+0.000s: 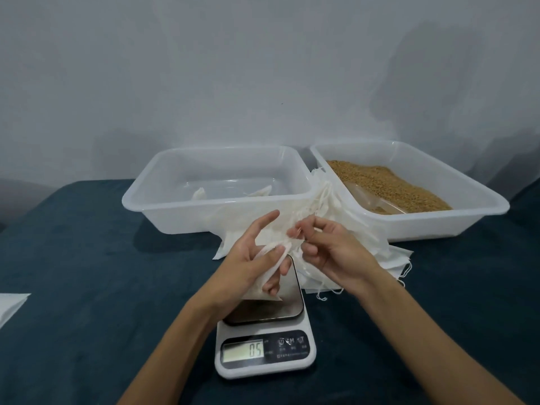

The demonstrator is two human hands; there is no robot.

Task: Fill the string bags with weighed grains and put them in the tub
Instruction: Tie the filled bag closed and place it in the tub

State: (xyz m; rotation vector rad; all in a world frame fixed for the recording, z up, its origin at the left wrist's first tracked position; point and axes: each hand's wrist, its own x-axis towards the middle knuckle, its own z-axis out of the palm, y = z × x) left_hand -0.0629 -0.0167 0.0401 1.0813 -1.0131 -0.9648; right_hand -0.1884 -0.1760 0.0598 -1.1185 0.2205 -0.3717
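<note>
String bag [270, 283], white, thin, crumpled, gripped in left hand [257, 258]; right hand [327, 249] pinching its drawstring.

Both forearms are cut off by the lower edge. The left hand [257, 258] and the bag [263, 287] it holds cover the left part of the scale [264, 343] platform. Button labels on the scale are too small to read. The pile of bags [388, 258] is partly hidden behind both hands; its count cannot be told. The right hand [330, 249] pinches something at the bag's mouth, blurred, probably the string. A clear scoop [377, 200] lies half buried in the grain [388, 182]; its outline is indistinct. A white sheet [11, 305] is cut off by the left edge. The left tub [163, 206] wall hides most of two bags inside.
</note>
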